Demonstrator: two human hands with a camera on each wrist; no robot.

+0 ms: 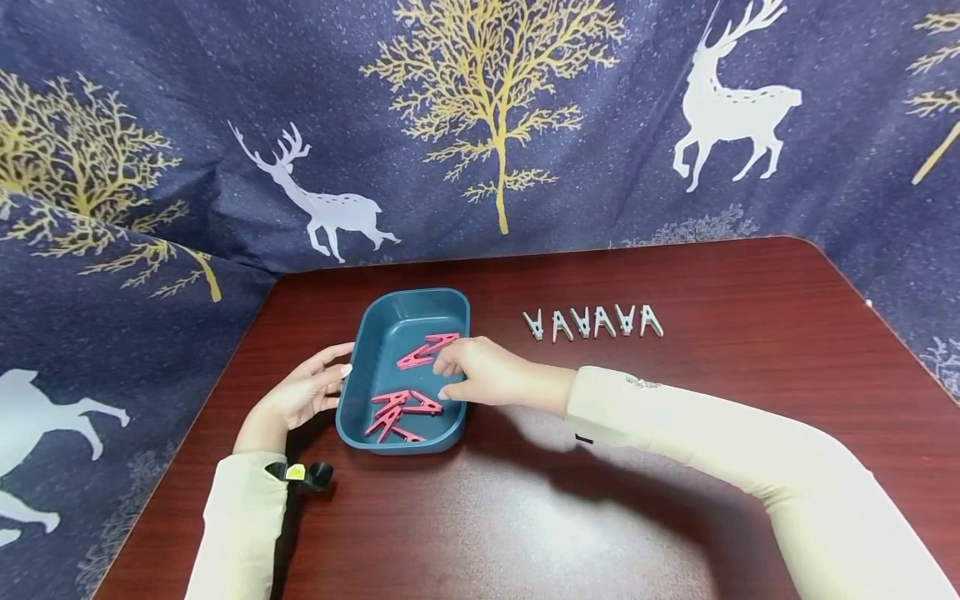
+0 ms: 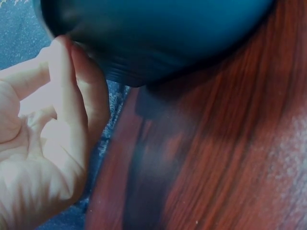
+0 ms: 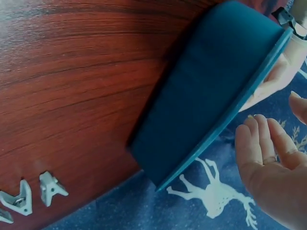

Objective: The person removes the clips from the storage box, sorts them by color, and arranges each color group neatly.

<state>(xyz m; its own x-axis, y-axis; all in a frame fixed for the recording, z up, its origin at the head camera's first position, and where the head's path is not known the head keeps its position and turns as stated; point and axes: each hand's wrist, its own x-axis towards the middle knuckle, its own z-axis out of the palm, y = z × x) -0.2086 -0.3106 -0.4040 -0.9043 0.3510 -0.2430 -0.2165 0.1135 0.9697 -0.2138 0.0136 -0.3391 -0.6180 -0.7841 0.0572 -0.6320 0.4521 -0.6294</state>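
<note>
A blue plastic basket (image 1: 402,447) stands on the table with several pink clothespins (image 1: 390,404) lying loose inside. My left hand (image 1: 307,392) is at its left side, fingertips touching the outer wall near the rim; the left wrist view shows these fingers (image 2: 67,91) against the blue wall. Over the basket's right rim reaches my right hand (image 1: 480,372), thumb and fingers apart, above the pink clothespins. In the right wrist view that hand (image 3: 273,163) shows nothing between thumb and fingers. The basket's wall hides the pink clothespins from that view.
Right of the basket, a row of several pale clothespins (image 1: 592,323) lies on the dark red wooden table (image 1: 465,533). Behind the table hangs a blue cloth (image 1: 600,208) printed with deer and trees. The table's left edge is close to the left forearm.
</note>
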